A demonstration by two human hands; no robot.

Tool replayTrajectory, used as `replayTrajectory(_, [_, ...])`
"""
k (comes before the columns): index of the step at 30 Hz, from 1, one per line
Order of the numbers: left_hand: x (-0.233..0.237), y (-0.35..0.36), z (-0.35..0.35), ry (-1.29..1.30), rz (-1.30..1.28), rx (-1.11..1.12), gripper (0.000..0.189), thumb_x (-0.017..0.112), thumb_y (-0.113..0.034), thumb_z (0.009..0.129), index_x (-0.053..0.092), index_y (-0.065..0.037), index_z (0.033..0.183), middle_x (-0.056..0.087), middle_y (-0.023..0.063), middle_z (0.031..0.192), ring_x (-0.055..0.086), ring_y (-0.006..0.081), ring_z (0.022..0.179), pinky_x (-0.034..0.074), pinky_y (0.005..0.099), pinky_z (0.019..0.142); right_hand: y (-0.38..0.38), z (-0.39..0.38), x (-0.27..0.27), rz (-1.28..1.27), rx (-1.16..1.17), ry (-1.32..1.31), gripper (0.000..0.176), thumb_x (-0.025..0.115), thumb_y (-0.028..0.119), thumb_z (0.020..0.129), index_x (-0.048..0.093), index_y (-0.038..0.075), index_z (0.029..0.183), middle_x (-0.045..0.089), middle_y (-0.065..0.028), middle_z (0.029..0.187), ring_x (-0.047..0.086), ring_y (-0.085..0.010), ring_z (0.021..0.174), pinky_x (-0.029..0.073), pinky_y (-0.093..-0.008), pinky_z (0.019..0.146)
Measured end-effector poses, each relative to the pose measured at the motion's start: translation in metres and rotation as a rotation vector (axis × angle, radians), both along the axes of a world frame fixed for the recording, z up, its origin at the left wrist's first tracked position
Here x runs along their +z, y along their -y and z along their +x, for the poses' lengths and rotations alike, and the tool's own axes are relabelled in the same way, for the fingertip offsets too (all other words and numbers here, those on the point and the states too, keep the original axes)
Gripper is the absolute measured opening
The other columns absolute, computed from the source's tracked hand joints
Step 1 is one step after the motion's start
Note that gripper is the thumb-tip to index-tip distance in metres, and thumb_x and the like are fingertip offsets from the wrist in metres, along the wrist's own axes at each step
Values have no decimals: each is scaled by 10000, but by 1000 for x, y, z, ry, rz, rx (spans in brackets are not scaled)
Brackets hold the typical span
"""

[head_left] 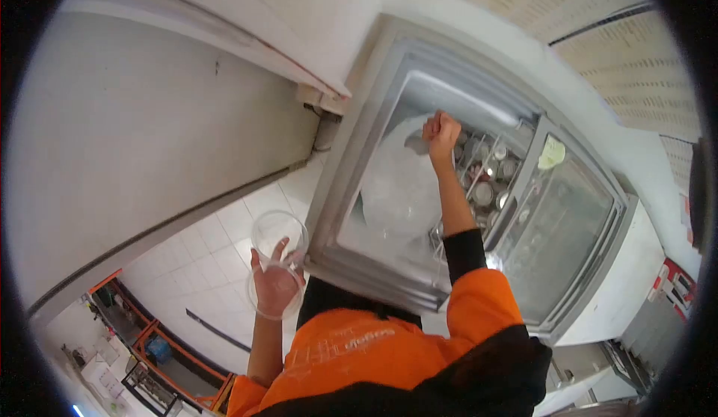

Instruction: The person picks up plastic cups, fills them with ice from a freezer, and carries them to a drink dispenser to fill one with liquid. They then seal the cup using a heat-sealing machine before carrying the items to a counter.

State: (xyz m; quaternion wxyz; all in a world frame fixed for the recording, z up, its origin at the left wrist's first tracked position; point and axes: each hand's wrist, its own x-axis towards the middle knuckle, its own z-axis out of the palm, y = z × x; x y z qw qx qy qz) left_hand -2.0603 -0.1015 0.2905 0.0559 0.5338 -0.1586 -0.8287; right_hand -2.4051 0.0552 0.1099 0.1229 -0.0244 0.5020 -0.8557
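My left hand (277, 285) is low on the left, beside the freezer's front corner, with its fingers around clear round plastic ware. One see-through round piece (262, 308) lies over the palm, and another clear ring-shaped piece (258, 221) sticks up past the fingertips. Inside the open half of the chest freezer (350, 185), my right hand (443, 130) is closed in a fist over a big white icy mass (402, 185). A grey rounded shape (416, 144) shows right beside the fist; what the fingers hold, I cannot tell.
Right of the white mass, a wire basket (479, 181) holds several small round containers (485, 194). A sliding glass lid (561, 230) covers the freezer's right half. White floor tiles (217, 241) and an orange-edged shelf (142, 338) lie to the left.
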Motion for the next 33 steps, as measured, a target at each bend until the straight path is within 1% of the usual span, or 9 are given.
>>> replayTrajectory(6, [-1, 5, 2, -42, 2, 26, 726, 364, -665, 770, 405, -87, 1207, 512, 151, 1015, 527, 258, 644, 447, 349, 519, -81, -31, 65, 5, -296, -52, 362, 389, 259, 836, 274, 111, 526, 208, 22, 454, 201, -94, 381, 181, -242, 365])
replayTrajectory(13, [-6, 1, -12, -77, 97, -8, 741, 359, -670, 769, 395, -77, 1211, 457, 167, 1099, 525, 269, 589, 434, 353, 506, -74, -8, 10, 141, -275, 79, 415, 361, 355, 840, 234, 128, 518, 192, 29, 429, 157, -101, 369, 131, -257, 350])
replayTrajectory(17, [-11, 3, -10, -109, 71, -72, 762, 347, -677, 769, 375, -68, 1228, 457, 174, 1089, 519, 265, 588, 429, 350, 511, -106, -39, 47, -111, -418, -6, 349, 379, 197, 810, 289, 97, 488, 215, -3, 434, 195, -103, 374, 140, -238, 375])
replayTrajectory(21, [-19, 6, -1, -214, -1, -245, 746, 286, -648, 804, 292, -116, 1328, 455, 102, 1177, 473, 225, 917, 409, 309, 699, -81, -8, -6, 45, -302, 280, 350, 380, 282, 787, 229, 135, 508, 208, 5, 402, 173, -103, 353, 130, -256, 357])
replayTrajectory(26, [-20, 9, -6, -277, 41, -208, 781, 281, -651, 801, 267, -79, 1333, 370, 143, 1289, 396, 252, 1102, 382, 297, 833, -97, -41, 55, -94, -376, 62, 352, 382, 291, 802, 276, 128, 509, 239, 4, 414, 219, -113, 379, 164, -267, 358])
replayTrajectory(28, [-4, -1, -23, -24, 14, -53, 744, 337, -664, 786, 374, -66, 1228, 501, 155, 1090, 515, 245, 608, 434, 344, 522, -95, -55, 76, -293, -380, -94, 339, 417, 216, 811, 301, 102, 513, 216, 4, 443, 231, -113, 385, 181, -256, 377])
replayTrajectory(29, [-4, -3, -22, -17, 15, -54, 744, 337, -664, 786, 374, -66, 1228, 501, 155, 1090, 515, 245, 608, 434, 344, 522, -77, -63, 47, -291, -382, -88, 339, 417, 216, 811, 301, 102, 513, 216, 4, 443, 231, -113, 385, 181, -256, 377])
replayTrajectory(31, [-4, -4, -23, -12, 8, -85, 747, 336, -669, 783, 379, -66, 1221, 518, 149, 1065, 516, 242, 609, 438, 343, 518, -27, -80, -28, 662, -1082, 554, 359, 364, 258, 830, 249, 120, 519, 208, 16, 440, 180, -108, 394, 169, -260, 398])
replayTrajectory(33, [-4, -5, -16, -14, -1, -99, 748, 337, -670, 782, 378, -68, 1224, 517, 150, 1064, 515, 239, 610, 439, 344, 516, -40, -28, -12, 534, -686, 300, 341, 378, 225, 814, 266, 112, 512, 211, 11, 444, 196, -111, 394, 179, -259, 402])
